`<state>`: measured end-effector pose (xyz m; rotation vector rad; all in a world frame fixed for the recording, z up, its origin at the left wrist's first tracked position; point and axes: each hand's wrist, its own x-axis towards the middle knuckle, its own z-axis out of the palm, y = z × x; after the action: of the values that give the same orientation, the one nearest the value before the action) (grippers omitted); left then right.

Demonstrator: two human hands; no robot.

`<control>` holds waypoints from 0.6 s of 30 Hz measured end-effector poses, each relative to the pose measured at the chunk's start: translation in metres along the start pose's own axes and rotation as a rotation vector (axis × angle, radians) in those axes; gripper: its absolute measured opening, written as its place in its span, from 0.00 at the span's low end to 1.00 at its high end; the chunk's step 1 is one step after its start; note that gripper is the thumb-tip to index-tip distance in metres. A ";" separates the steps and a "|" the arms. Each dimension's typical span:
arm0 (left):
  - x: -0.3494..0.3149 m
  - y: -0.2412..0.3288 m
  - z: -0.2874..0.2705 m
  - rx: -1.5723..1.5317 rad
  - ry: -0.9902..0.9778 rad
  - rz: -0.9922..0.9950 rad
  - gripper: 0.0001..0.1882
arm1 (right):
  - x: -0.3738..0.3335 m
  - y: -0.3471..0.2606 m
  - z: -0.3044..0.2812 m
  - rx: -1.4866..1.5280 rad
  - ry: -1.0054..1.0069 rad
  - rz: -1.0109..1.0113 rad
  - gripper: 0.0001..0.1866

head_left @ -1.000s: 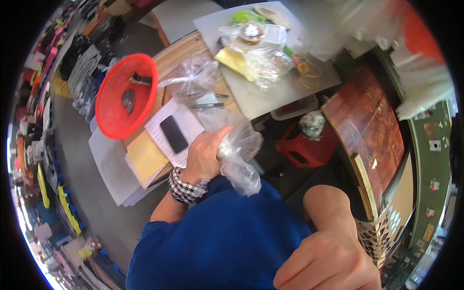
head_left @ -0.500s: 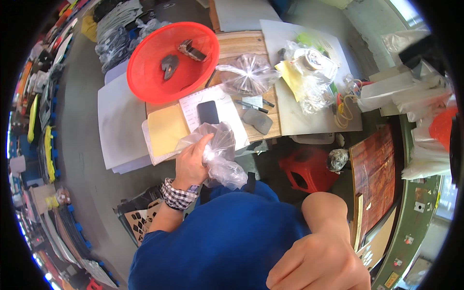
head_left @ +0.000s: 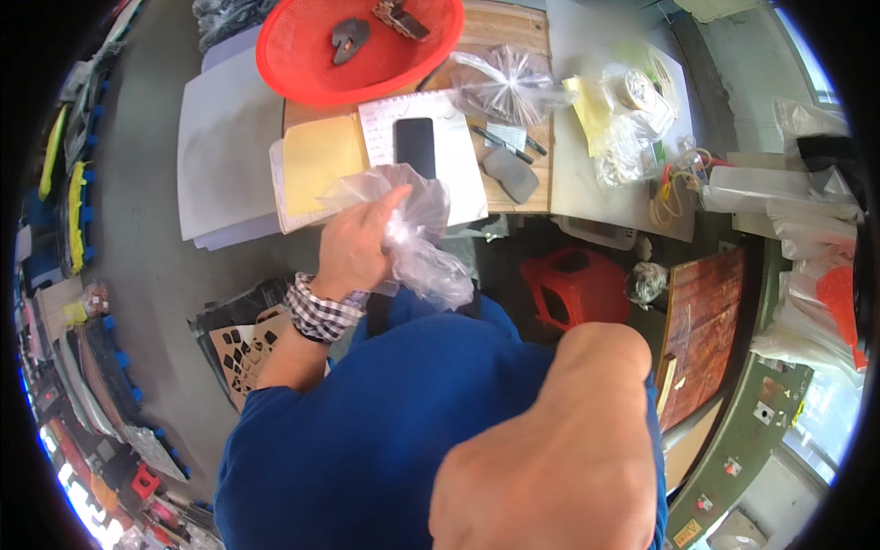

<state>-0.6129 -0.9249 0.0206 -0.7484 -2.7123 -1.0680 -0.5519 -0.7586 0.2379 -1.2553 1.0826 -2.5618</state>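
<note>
1. Head view: the left hand has its fingers wrapped around the gathered middle of a clear plastic bag, which is near the body, by the near edge of the surface.
2. One loose end of the bag flares far and left, the other trails near and right. It looks light, limp and slippery, with film likely to stretch or tear if pulled hard. The bunched middle seems the best hold; the loose ends would probably just fold away. I cannot make out any contents.
3. Around it, from the left: a yellow folder, then a red basin at the far side, with two dark pieces inside.
4. Next, a phone lies on white paper. The flared end partly covers both in view, so they crowd the bag's far side; whether it touches them I cannot tell.
5. Farther right sit a knotted bag with dark contents, two pens and a flat grey piece.
6. Large at the near right is the right hand, its fingers turned out of sight; I cannot tell whether they hold anything.
7. Beyond it, a red stool stands low, partly beneath the surface, and a reddish board leans farther right.
</note>
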 end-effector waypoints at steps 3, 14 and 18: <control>-0.006 -0.004 -0.004 0.022 0.047 -0.050 0.37 | 0.001 0.010 -0.002 0.343 -0.102 0.221 0.17; -0.024 -0.070 -0.081 -0.144 0.412 -0.595 0.35 | -0.109 0.025 -0.123 -0.065 0.675 0.530 0.21; -0.015 -0.154 -0.115 0.046 0.533 -0.607 0.34 | -0.162 0.005 -0.147 0.139 1.078 0.485 0.15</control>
<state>-0.6827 -1.1046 0.0088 0.3671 -2.4970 -1.0908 -0.5523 -0.6211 0.0677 0.5073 1.0653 -2.7469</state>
